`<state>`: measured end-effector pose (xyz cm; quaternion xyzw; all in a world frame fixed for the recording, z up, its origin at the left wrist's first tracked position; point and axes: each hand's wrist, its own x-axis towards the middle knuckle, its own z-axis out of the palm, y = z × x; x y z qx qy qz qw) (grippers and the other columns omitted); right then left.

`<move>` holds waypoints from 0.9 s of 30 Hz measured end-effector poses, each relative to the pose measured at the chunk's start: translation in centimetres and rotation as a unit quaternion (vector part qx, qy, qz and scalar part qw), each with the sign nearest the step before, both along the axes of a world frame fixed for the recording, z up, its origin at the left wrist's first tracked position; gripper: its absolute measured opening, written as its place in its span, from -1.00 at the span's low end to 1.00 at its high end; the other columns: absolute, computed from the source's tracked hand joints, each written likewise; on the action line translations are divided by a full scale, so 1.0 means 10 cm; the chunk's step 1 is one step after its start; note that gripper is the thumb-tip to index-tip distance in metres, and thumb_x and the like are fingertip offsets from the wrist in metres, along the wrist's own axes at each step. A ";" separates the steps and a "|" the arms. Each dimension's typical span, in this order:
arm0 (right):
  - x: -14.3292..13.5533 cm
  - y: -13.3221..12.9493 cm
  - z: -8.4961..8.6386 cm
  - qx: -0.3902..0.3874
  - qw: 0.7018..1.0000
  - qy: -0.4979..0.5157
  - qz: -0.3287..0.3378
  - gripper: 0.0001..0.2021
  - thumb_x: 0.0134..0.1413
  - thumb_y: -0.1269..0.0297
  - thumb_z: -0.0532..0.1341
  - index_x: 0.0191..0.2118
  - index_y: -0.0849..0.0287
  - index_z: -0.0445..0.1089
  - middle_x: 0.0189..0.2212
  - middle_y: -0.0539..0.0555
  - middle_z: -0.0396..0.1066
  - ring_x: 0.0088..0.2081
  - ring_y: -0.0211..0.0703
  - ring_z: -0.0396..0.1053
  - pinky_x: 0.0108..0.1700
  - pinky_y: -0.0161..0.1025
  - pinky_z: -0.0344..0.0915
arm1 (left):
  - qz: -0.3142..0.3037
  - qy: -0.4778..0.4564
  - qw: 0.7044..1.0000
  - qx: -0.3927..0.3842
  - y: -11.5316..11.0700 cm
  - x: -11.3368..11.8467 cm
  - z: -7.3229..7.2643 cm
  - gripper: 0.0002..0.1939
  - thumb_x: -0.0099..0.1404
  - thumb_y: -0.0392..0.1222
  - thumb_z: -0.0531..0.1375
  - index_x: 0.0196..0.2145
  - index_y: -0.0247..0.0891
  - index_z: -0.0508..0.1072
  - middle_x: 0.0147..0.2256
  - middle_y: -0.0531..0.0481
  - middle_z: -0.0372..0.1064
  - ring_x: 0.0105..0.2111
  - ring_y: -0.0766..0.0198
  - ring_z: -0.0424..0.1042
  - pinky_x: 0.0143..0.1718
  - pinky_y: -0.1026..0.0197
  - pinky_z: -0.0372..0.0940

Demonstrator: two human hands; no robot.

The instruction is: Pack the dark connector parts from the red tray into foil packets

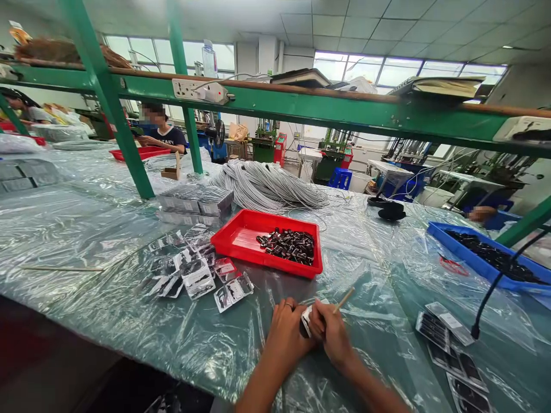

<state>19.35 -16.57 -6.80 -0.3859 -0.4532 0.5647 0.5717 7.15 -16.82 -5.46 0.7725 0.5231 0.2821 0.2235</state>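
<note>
My left hand (284,328) rests low over the table, fingers curled around a small black-and-white packet (306,322). Close beside it, my right hand (330,332) is closed on a thin wooden stick (345,299), whose end juts up to the right. The right fingertips meet the packet, and what lies beneath them is hidden. Beyond my hands sits a red tray (241,257) with small black-and-silver parts (290,245) heaped in its right half. To its left is a loose pile of small clear-fronted packets (197,275) with dark contents.
Stacked grey packs (196,201) and a coil of grey cable (271,186) stand behind the tray. At right are a blue tray (439,229) of black parts, flat packs (462,367) and a black cable (495,292). A green shelf frame (344,109) crosses above; a co-worker (166,135) sits beyond.
</note>
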 end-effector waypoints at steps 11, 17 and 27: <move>0.14 0.51 0.25 -0.014 0.992 0.119 -0.026 -0.52 0.03 0.03 0.22 -0.72 0.11 0.05 -0.79 -0.21 -0.17 -0.73 -0.42 -0.29 -0.67 -0.32 -0.33 | -0.008 0.071 0.997 -0.017 0.02 0.06 -0.06 -0.32 0.02 0.03 0.34 0.10 -0.16 0.35 0.05 -0.20 0.29 0.11 -0.16 0.21 0.15 -0.16 0.05; 0.08 0.52 0.15 -0.002 0.994 0.110 -0.017 -0.52 0.04 0.02 0.20 -0.73 0.11 0.04 -0.79 -0.19 -0.12 -0.74 -0.42 -0.24 -0.67 -0.32 -0.28 | 0.009 0.081 0.997 -0.010 -0.01 0.10 -0.02 -0.48 0.12 0.04 0.27 0.01 -0.19 0.42 0.08 -0.24 0.28 0.12 -0.16 0.22 0.16 -0.19 0.05; 0.26 0.28 0.14 -0.009 0.996 0.091 -0.006 -0.52 0.10 0.04 0.18 -0.71 0.11 0.04 -0.77 -0.19 -0.14 -0.73 -0.41 -0.26 -0.66 -0.30 -0.29 | 0.004 0.079 0.997 0.019 0.01 0.10 0.01 -0.55 0.13 0.04 0.29 -0.05 -0.17 0.44 -0.08 -0.15 0.35 0.00 -0.08 0.31 0.04 -0.10 0.17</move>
